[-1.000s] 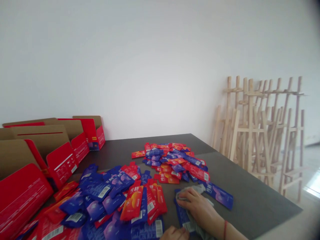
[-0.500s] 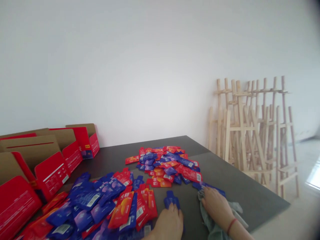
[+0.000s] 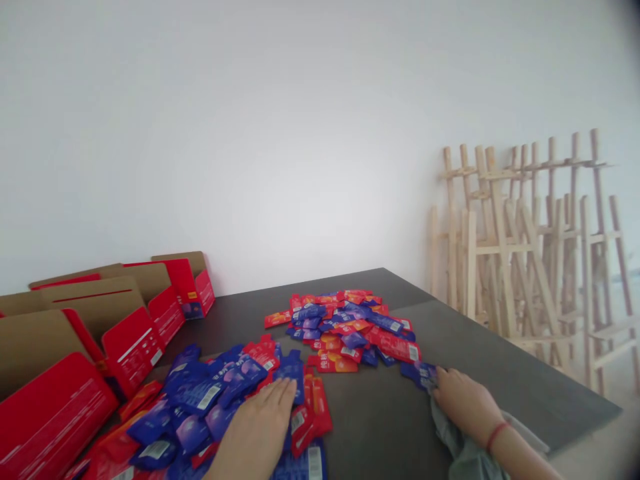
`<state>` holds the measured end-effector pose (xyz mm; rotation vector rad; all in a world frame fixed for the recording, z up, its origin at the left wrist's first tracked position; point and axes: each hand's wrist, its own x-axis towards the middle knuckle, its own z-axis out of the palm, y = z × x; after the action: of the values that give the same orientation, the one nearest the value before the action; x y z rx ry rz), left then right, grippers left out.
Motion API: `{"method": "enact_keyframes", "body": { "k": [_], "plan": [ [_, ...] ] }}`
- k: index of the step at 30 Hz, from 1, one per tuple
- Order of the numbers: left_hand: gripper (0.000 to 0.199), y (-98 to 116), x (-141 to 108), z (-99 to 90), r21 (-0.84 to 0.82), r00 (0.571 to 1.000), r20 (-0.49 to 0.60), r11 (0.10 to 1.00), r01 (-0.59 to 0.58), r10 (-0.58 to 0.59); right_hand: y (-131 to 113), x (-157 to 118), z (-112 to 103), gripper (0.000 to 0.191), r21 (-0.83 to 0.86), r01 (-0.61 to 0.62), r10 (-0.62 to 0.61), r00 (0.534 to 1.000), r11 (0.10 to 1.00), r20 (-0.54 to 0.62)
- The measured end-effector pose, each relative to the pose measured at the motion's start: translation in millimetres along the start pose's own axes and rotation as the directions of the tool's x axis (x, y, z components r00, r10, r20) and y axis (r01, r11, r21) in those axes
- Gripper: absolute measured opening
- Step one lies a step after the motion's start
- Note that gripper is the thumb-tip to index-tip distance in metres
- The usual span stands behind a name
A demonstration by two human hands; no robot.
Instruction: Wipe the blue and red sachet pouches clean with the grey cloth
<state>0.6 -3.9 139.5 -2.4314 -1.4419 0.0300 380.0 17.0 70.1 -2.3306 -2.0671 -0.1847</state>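
My left hand lies flat on the near heap of blue and red sachets, its fingers against a blue sachet. My right hand rests on the dark tabletop, gripping a grey-green cloth that trails toward me. Its fingertips touch a blue sachet at the edge of a second heap of red and blue sachets. A red string bracelet circles the right wrist.
Several open red cardboard display boxes stand along the table's left side, with more behind them. Wooden easels lean against the white wall beyond the table's right edge. The table's near right edge runs below my right hand.
My left hand has moved forward and left onto the near heap. My right hand has moved right with the cloth to the far heap's edge. The view has shifted slightly.
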Motion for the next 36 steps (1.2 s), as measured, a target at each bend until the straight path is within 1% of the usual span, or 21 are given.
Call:
{"method": "enact_keyframes", "body": {
  "k": [2, 4, 6, 8, 11, 13, 14, 15, 17, 18, 19, 21, 23, 25, 27, 28, 30, 32, 33, 34, 36],
  "plan": [
    [0.063, -18, -10, 14.6, -0.005, 0.999, 0.021, 0.999, 0.037, -0.037, 2, 7, -4, 0.03, -0.002, -0.017, 0.017, 0.998, 1.0, 0.066],
    [0.06, -29, -19, 29.4, -0.033, 0.999, 0.019, 0.999, 0.044, -0.043, -6, 9, -7, 0.032, 0.009, -0.001, 0.0, 0.996, 1.0, 0.093],
    [0.054, -33, -26, 38.1, -0.043, 0.998, -0.003, 0.997, 0.059, -0.059, -23, 6, -8, 0.03, 0.015, 0.022, -0.023, 0.995, 1.0, 0.094],
    [0.048, -29, -28, 38.8, -0.039, 0.996, -0.056, 0.997, 0.072, -0.074, -46, -1, -10, 0.027, 0.036, 0.045, -0.048, 0.995, 0.998, 0.09],
    [0.043, -3, -19, 31.2, -0.095, 0.986, -0.164, 0.995, 0.0, -0.016, -85, -16, -18, 0.024, 0.105, 0.102, -0.113, 0.988, 0.989, 0.101],
    [0.042, 29, -5, 27.1, -0.198, 0.983, -0.167, 0.975, -0.106, 0.073, -102, -22, -28, 0.024, 0.151, 0.161, -0.177, 0.98, 0.975, 0.097],
    [0.042, 48, 4, 26.5, -0.253, 0.985, -0.137, 0.958, -0.133, 0.101, -105, -23, -34, 0.025, 0.177, 0.19, -0.208, 0.974, 0.966, 0.088],
    [0.041, 67, 12, 27.2, -0.301, 0.986, -0.067, 0.939, -0.167, 0.154, -104, -22, -40, 0.026, 0.199, 0.213, -0.233, 0.969, 0.957, 0.08],
    [0.049, 102, 30, 32.3, -0.309, 0.988, 0.082, 0.945, -0.103, 0.134, -91, -15, -49, 0.027, 0.219, 0.223, -0.244, 0.967, 0.95, 0.075],
    [0.052, 116, 39, 36.5, -0.296, 0.984, 0.131, 0.952, -0.077, 0.12, -80, -10, -51, 0.028, 0.215, 0.207, -0.23, 0.97, 0.954, 0.085],
    [0.054, 127, 47, 41.3, -0.277, 0.984, 0.153, 0.96, -0.051, 0.096, -69, -6, -52, 0.029, 0.202, 0.184, -0.206, 0.974, 0.962, 0.095],
    [0.055, 138, 62, 51.0, -0.257, 0.984, 0.156, 0.965, -0.04, 0.083, -50, -3, -48, 0.031, 0.183, 0.178, -0.203, 0.971, 0.967, 0.127],
    [0.052, 138, 76, 58.3, -0.268, 0.989, 0.11, 0.961, -0.07, 0.103, -42, -8, -39, 0.037, 0.199, 0.245, -0.275, 0.951, 0.949, 0.138],
    [0.046, 133, 86, 61.7, -0.273, 0.993, 0.033, 0.957, -0.099, 0.112, -43, -19, -30, 0.045, 0.269, 0.354, -0.397, 0.909, 0.896, 0.124],
    [0.043, 129, 89, 62.8, -0.261, 0.996, -0.031, 0.961, -0.089, 0.084, -46, -29, -24, 0.047, 0.353, 0.426, -0.487, 0.868, 0.833, 0.1],
    [0.043, 128, 87, 63.6, -0.259, 0.997, -0.039, 0.963, -0.074, 0.066, -46, -30, -23, 0.047, 0.381, 0.432, -0.497, 0.864, 0.817, 0.087],
    [0.046, 128, 78, 68.0, -0.287, 0.998, -0.016, 0.956, -0.069, 0.067, -42, -27, -26, 0.042, 0.392, 0.382, -0.434, 0.9, 0.837, 0.05],
    [0.052, 129, 65, 77.9, -0.339, 0.991, 0.016, 0.933, -0.122, 0.136, -39, -16, -34, 0.036, 0.382, 0.311, -0.331, 0.943, 0.87, -0.014],
    [0.055, 129, 58, 84.7, -0.358, 0.983, 0.022, 0.919, -0.164, 0.184, -39, -11, -38, 0.034, 0.386, 0.296, -0.301, 0.952, 0.874, -0.049],
    [0.057, 129, 52, 92.5, -0.366, 0.973, 0.019, 0.908, -0.206, 0.228, -41, -8, -41, 0.034, 0.399, 0.306, -0.299, 0.951, 0.865, -0.081],
    [0.054, 126, 43, 109.0, -0.338, 0.956, -0.002, 0.9, -0.276, 0.293, -51, -7, -42, 0.037, 0.429, 0.393, -0.378, 0.917, 0.813, -0.123]
  ]
}}
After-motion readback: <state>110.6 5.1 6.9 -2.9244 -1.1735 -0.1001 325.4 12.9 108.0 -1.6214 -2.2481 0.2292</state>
